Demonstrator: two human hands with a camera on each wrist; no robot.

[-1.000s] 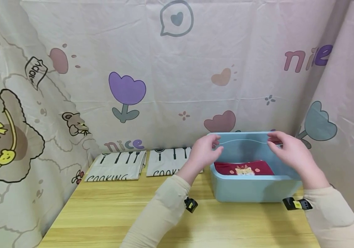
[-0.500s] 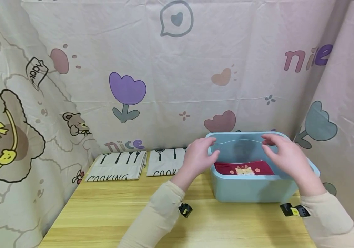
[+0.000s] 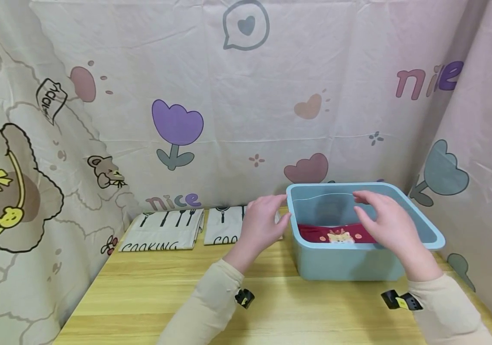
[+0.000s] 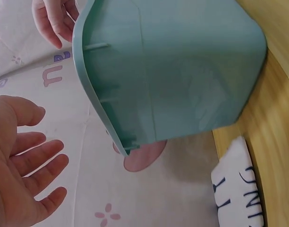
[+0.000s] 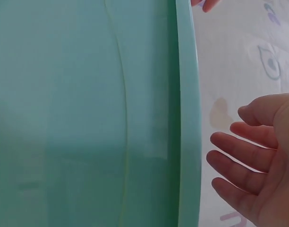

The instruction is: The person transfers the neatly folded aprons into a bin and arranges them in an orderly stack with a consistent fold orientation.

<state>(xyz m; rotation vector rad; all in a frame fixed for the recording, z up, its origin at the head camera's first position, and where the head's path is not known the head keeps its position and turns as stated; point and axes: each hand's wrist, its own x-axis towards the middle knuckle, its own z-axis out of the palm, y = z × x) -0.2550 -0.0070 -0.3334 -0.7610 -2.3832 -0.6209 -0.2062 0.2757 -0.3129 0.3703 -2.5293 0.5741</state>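
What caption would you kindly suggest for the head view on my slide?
Left hand and right hand hover empty near a blue bin holding red fabric, with folded white cloths alongside.

"cooking" on white cloth (image 3: 159,233); "nice" on curtain (image 3: 237,105)

pale curtain (image 3: 237,105) behind | purple tulip print (image 3: 177,123) on it | wooden tabletop (image 3: 310,311)

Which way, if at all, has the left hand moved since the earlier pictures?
Yes, leftward: against the unmoved blue bin in the head view, the left hand earlier overlapped the bin's inside and now appears beside its left edge.
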